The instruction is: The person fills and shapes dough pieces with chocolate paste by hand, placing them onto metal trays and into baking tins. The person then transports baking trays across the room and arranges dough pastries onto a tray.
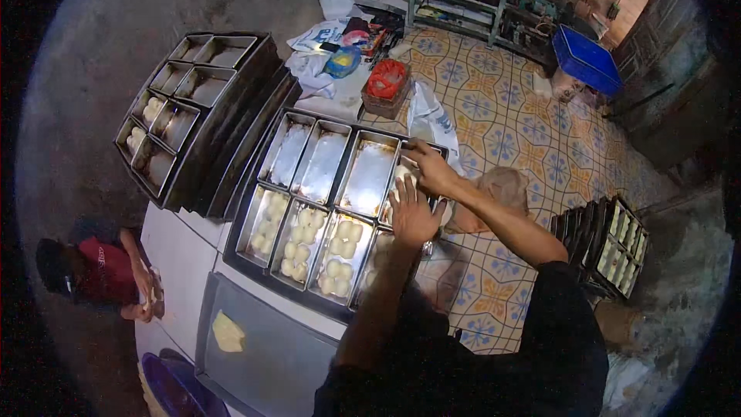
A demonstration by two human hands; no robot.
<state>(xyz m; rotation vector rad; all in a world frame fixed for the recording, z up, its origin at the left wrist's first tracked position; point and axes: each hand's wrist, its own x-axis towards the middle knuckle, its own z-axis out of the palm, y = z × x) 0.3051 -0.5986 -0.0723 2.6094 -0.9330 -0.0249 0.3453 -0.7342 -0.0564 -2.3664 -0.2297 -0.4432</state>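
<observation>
Several loaf pans joined in one dark metal frame [366,176] lie on the white table before me. My left hand [415,215] rests over the far right pan, fingers spread and stretched out on pale dough [407,173]. Just beyond it, my right hand [434,170] reaches over the same pan with its fingers apart, touching the dough's far end. The palms hide part of that dough. Paired dough balls [340,247] fill the near row of pans, the rightmost partly behind my left arm. Three far pans [323,161] hold no dough.
A grey tray [266,371] with a dough piece [228,332] lies nearest me. Stacked pans [202,77] stand at left; another stack [617,251] is on the right. A person in red [108,270] works at left. A red-lined crate [386,85] stands beyond.
</observation>
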